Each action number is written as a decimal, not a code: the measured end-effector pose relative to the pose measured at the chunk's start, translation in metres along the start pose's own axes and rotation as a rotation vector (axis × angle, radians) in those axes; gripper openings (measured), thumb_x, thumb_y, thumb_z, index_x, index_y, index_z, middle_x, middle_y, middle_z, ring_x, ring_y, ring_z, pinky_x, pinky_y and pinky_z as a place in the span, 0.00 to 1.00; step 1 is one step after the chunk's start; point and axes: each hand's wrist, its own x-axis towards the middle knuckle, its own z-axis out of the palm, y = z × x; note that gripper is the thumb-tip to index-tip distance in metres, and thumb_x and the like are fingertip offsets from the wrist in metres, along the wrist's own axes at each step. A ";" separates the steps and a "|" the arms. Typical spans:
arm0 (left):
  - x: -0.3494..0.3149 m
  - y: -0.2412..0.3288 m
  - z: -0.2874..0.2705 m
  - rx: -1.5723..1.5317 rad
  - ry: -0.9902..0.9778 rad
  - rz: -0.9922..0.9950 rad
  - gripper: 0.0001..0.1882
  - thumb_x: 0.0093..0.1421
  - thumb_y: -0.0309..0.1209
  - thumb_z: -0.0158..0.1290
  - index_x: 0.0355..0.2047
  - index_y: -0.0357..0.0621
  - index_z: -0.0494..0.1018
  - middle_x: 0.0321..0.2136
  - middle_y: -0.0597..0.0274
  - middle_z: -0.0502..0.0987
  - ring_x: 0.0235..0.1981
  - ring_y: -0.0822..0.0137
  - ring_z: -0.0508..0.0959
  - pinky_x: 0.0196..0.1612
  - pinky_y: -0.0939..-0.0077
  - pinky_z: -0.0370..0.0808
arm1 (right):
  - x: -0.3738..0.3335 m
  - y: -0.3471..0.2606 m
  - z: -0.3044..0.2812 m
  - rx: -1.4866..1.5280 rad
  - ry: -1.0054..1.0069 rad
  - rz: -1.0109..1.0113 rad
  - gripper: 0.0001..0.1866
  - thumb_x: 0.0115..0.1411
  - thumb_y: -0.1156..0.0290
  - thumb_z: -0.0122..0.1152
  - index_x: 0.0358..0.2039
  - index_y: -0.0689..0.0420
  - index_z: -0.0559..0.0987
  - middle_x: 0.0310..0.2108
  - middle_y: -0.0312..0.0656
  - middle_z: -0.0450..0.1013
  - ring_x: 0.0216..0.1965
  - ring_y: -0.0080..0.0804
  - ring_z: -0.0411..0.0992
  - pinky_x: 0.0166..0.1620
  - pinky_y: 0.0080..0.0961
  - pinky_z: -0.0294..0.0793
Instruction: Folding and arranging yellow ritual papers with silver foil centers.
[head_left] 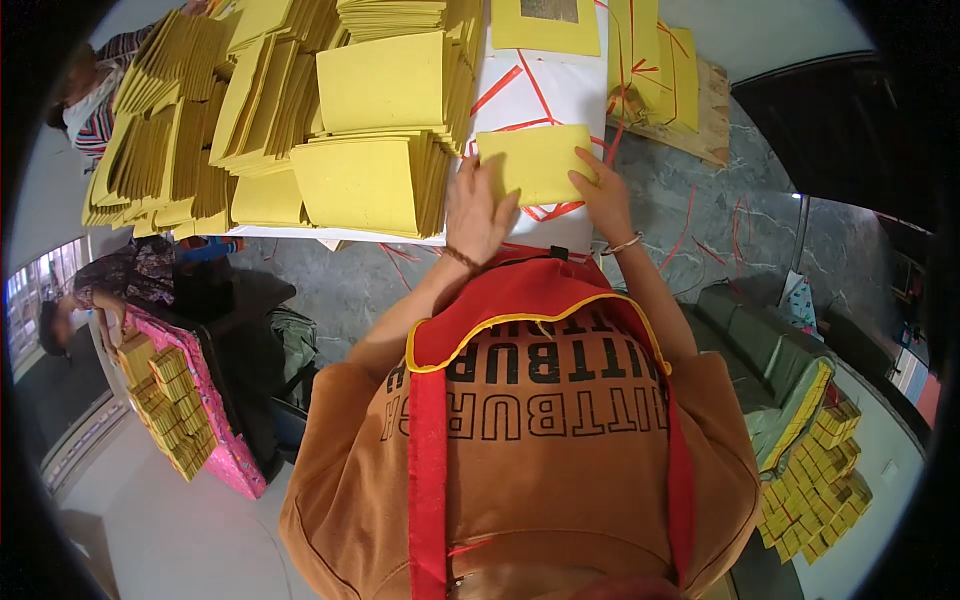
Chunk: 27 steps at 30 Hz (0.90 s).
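A yellow rectangular piece of folded paper (533, 165) lies in front of me on the white table covering, between my two hands. My left hand (480, 212) is at its left end, thumb and fingers apart, the thumb by the near corner. At the right end, my right hand (604, 197) pinches the paper's edge, two fingertips showing on top. Whether the paper is one sheet or a thin stack, I cannot tell. Red strings (535, 85) lie across the white surface, partly under the paper.
Tall stacks of yellow folded paper (385, 85) crowd the table's left side. Beyond my hands lies another yellow piece (545, 35). String-tied yellow bundles (655, 75) stand on a wooden board at right. People work at left, one near a pink-covered table (215, 420).
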 end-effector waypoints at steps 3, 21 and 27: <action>0.010 0.029 -0.017 0.199 -0.052 0.259 0.24 0.52 0.34 0.51 0.49 0.44 0.62 0.52 0.45 0.58 0.53 0.45 0.57 0.52 0.55 0.57 | 0.001 0.005 0.000 -0.003 0.007 0.002 0.21 0.51 0.69 0.58 0.47 0.57 0.71 0.36 0.45 0.73 0.34 0.22 0.70 0.38 0.18 0.68; 0.029 -0.012 0.058 0.415 -0.163 0.364 0.23 0.50 0.45 0.47 0.47 0.54 0.68 0.55 0.53 0.57 0.59 0.49 0.49 0.58 0.49 0.44 | 0.013 -0.027 0.022 -0.522 -0.090 -0.730 0.24 0.54 0.59 0.48 0.51 0.55 0.65 0.53 0.44 0.59 0.56 0.42 0.54 0.57 0.46 0.46; 0.029 -0.006 0.056 0.341 -0.097 0.354 0.26 0.52 0.46 0.46 0.51 0.56 0.63 0.55 0.52 0.56 0.59 0.48 0.50 0.57 0.49 0.45 | 0.025 -0.015 0.008 -0.622 -0.087 -0.744 0.27 0.55 0.55 0.46 0.53 0.54 0.64 0.57 0.44 0.55 0.59 0.44 0.49 0.58 0.46 0.42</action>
